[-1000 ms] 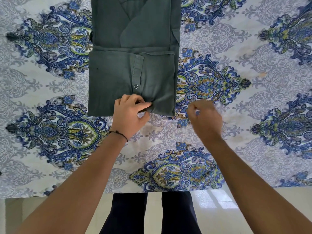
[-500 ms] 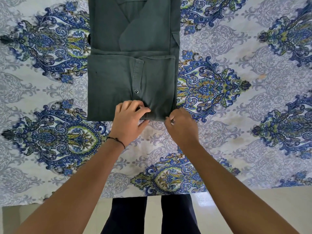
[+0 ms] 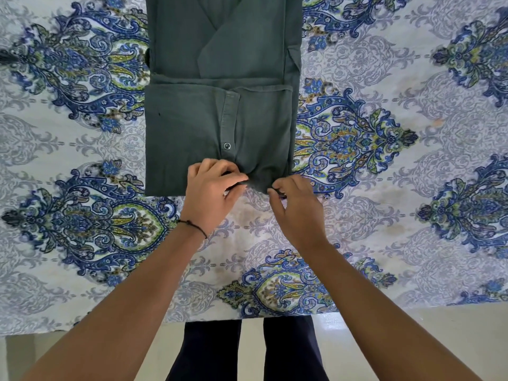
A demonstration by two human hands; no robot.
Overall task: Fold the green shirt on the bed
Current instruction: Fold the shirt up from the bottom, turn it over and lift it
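Looking down from the person's own head, two bare forearms reach forward over a bed (image 3: 412, 243) covered with a pale sheet printed in blue and green paisley. A green shirt (image 3: 192, 127) lies flat on the sheet, straight ahead and slightly left of centre, running off the top of the view. It is already narrowed to a long panel, with the near part doubled up over itself, so a straight cross edge sits partway up and the button strip with one snap (image 3: 227, 146) faces upward.

The left hand (image 3: 211, 191), with a thin dark cord at its wrist, rests on the near edge of the shirt just below the snap. Its fingers (image 3: 220, 167) are curled together with the thumb, pinching a small bunch of cloth, which puckers there. That grip probably holds the folded layers so they do not slide apart.

The right hand (image 3: 297, 204) is just beside it, at the shirt's near right corner. Its fingertips touch or nearly touch the hem, thumb and forefinger drawn close, but whether they have actually caught cloth cannot be told.

Both hands sit on the same near edge, likely so the fold can be lifted evenly and carried away from the body. Dark trouser legs (image 3: 209, 350) and a pale floor (image 3: 439, 339) show below the bed's edge.
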